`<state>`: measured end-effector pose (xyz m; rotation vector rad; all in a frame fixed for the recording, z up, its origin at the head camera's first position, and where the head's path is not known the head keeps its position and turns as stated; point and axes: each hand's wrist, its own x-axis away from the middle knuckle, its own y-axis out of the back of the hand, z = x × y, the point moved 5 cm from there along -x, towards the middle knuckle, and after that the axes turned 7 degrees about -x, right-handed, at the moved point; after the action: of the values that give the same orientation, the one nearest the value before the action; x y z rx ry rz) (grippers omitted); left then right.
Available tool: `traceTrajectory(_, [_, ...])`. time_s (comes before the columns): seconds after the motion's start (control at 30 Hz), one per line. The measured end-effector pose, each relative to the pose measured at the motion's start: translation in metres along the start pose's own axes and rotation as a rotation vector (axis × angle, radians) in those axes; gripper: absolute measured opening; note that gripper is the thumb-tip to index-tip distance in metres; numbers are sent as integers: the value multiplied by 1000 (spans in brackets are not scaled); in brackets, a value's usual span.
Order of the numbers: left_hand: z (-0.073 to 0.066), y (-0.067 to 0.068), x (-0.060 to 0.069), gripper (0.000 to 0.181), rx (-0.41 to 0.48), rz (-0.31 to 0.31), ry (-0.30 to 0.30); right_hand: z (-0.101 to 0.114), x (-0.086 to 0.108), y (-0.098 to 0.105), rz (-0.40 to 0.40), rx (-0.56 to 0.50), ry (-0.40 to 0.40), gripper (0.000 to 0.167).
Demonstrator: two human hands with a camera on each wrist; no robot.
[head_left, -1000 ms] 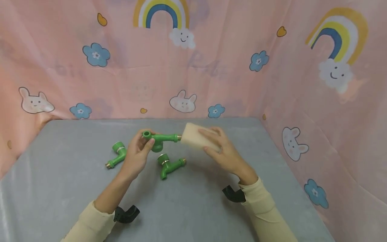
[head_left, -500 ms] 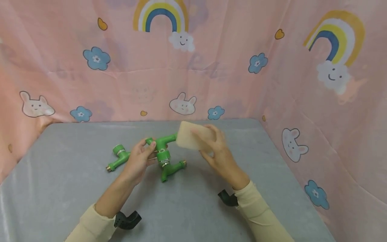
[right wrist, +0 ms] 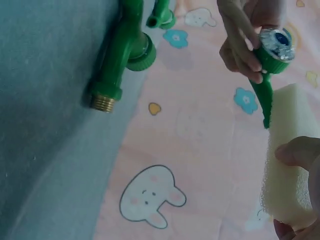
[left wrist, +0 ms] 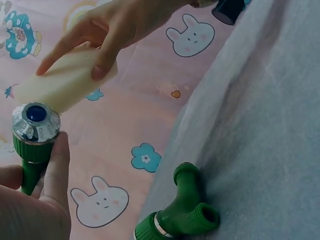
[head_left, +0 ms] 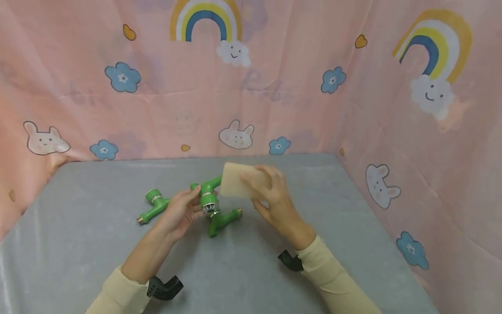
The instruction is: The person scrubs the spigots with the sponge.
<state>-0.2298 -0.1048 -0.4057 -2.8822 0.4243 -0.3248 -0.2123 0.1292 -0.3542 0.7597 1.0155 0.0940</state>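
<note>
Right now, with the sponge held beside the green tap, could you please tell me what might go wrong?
The held tap could twist or slip if the sponge pushes on it, since only the left hand grips it. If lowered, it might knock the lower tap, seen just below in the head view.

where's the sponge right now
In the head view, the sponge is in the right hand, just right of the green faucet held in the left hand.
</note>
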Motion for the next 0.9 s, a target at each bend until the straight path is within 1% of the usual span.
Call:
traceTrajectory(0.1, [0, -3, 1, 42, 8, 61, -13, -1, -1, 0, -6, 10, 0, 64])
traceTrajectory(0.2, [0, -4, 1, 46, 29, 77, -4, -4, -2, 5, -39, 18, -5, 64])
traceTrajectory(0.27, [0, -4, 0, 47, 45, 72, 8, -4, -4, 7, -58, 34, 17, 64])
traceTrajectory(0.33, [0, -4, -2, 45, 60, 57, 21, -2, -5, 7, -67, 63, 64, 62])
traceTrajectory(0.43, [0, -4, -5, 34, 64, 49, 38, 5, -8, 2, -59, 113, 158, 61])
traceTrajectory(0.5, [1, -5, -6, 29, 55, 64, 44, 8, -9, -2, -47, 144, 204, 61])
traceTrajectory(0.57, [1, -6, -6, 27, 53, 86, 49, 9, -8, -4, -33, 164, 220, 62])
traceTrajectory(0.63, [0, -7, -5, 27, 62, 106, 46, 6, -8, -4, -26, 166, 208, 64])
traceTrajectory(0.7, [-2, -5, -4, 28, 82, 109, 36, 1, -7, -1, -24, 151, 168, 66])
traceTrajectory(0.77, [-3, -3, -2, 28, 95, 95, 25, -6, -5, 5, -37, 129, 113, 66])
traceTrajectory(0.83, [-4, 1, 0, 28, 75, 73, 9, -13, -4, 11, -53, 68, 31, 64])
traceTrajectory(0.9, [-4, 4, 1, 27, 2, 46, -18, -19, -2, 16, -62, -26, -62, 62])
